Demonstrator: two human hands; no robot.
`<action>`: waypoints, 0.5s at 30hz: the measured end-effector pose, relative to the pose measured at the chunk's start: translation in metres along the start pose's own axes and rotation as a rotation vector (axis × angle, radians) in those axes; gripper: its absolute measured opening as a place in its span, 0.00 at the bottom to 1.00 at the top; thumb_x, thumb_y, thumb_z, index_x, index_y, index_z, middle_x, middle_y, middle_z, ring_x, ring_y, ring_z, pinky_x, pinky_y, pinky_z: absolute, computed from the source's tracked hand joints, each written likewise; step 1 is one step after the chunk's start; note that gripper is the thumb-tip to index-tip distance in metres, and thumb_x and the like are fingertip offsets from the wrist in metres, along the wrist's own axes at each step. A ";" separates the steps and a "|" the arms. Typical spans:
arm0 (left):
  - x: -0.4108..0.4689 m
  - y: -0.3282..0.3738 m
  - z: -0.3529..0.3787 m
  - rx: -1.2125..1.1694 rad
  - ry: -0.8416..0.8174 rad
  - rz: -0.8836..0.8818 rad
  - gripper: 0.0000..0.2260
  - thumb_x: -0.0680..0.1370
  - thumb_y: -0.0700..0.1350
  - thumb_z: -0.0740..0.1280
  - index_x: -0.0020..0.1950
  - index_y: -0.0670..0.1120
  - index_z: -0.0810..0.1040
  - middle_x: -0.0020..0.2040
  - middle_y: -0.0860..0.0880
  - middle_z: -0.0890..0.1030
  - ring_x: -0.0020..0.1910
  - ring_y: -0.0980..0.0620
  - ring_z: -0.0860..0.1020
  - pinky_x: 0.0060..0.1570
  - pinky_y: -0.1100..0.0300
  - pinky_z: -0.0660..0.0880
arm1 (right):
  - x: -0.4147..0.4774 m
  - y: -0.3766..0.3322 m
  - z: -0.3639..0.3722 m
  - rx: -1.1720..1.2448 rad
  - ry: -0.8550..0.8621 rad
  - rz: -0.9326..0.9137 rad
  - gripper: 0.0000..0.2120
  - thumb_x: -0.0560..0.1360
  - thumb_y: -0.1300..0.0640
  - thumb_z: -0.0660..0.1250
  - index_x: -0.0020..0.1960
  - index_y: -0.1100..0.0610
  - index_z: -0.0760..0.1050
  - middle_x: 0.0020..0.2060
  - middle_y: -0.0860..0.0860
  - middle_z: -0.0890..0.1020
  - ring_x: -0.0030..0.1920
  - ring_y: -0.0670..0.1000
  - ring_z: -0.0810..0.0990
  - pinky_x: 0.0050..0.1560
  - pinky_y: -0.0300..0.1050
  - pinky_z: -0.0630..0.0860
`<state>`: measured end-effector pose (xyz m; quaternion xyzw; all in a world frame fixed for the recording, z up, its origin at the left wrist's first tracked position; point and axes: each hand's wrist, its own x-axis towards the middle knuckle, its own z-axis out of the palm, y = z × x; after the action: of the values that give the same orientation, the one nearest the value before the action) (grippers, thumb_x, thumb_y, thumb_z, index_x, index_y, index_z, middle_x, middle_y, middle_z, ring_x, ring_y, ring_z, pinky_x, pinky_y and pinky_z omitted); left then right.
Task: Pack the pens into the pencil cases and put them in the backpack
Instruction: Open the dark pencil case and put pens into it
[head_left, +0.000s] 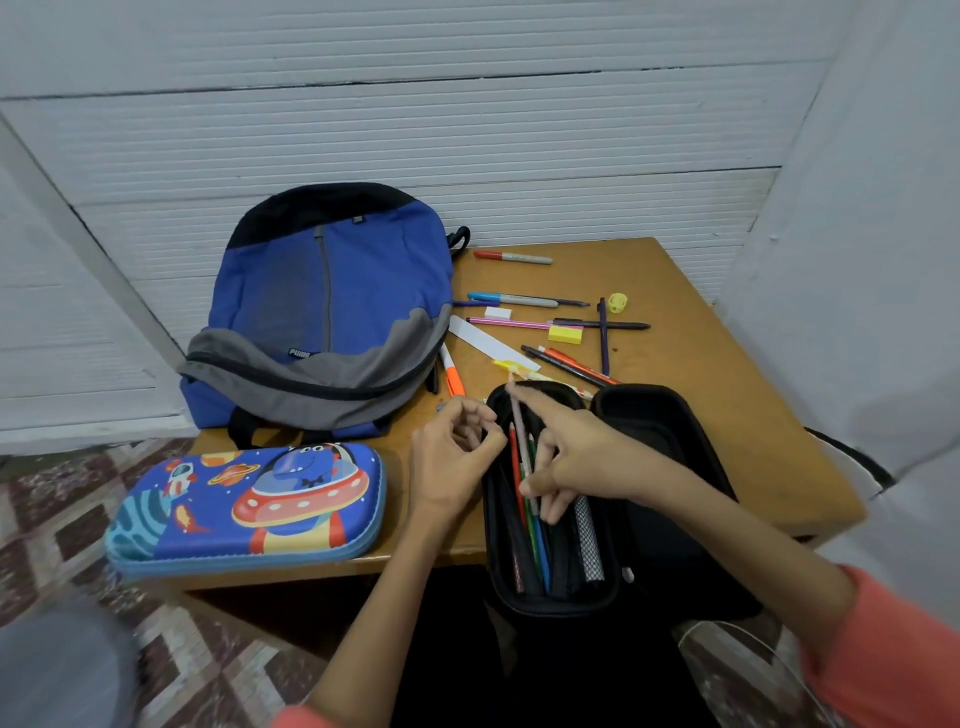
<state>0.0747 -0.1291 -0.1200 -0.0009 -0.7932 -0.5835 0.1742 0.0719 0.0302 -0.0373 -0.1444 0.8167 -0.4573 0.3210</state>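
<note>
The right hand (571, 460) pinches a pink pencil (517, 415) over the open black pencil case (561, 608) holding several pens (540, 545), while the left hand (452, 462) curls at its rim, grip unclear.

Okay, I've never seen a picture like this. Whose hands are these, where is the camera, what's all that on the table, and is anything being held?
There is no machine here. These are a person's two bare hands, filmed by one wide-angle camera worn on the head and looking down. The right hand holds a pale pink pencil over an open black pencil case with pens inside. The left hand curls by the case's rim; whether it grips it is unclear. On the wooden table lie a blue backpack, a closed blue space-themed pencil case, and loose items such as a red-capped marker and a yellow eraser.
</note>
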 end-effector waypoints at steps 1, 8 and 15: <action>0.000 0.000 0.000 0.007 0.000 0.003 0.04 0.68 0.43 0.69 0.41 0.48 0.79 0.35 0.47 0.79 0.32 0.56 0.73 0.34 0.63 0.71 | 0.000 -0.002 0.003 -0.034 -0.011 0.014 0.48 0.72 0.70 0.70 0.78 0.45 0.45 0.39 0.63 0.83 0.37 0.60 0.85 0.44 0.53 0.83; 0.000 -0.001 0.000 0.018 0.000 0.007 0.04 0.68 0.42 0.70 0.41 0.50 0.79 0.35 0.49 0.79 0.32 0.56 0.74 0.33 0.63 0.71 | 0.000 -0.004 0.011 -0.214 0.029 0.018 0.35 0.72 0.64 0.72 0.73 0.58 0.58 0.39 0.60 0.84 0.36 0.58 0.85 0.45 0.54 0.83; 0.000 -0.003 0.000 0.018 0.000 0.004 0.05 0.69 0.40 0.70 0.41 0.49 0.79 0.36 0.48 0.80 0.32 0.55 0.74 0.34 0.63 0.72 | -0.001 -0.002 0.006 -0.199 0.057 0.017 0.17 0.76 0.64 0.68 0.64 0.64 0.71 0.37 0.61 0.85 0.36 0.57 0.85 0.39 0.43 0.83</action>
<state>0.0737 -0.1302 -0.1229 -0.0010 -0.7983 -0.5762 0.1754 0.0766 0.0258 -0.0375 -0.1557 0.8681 -0.3751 0.2856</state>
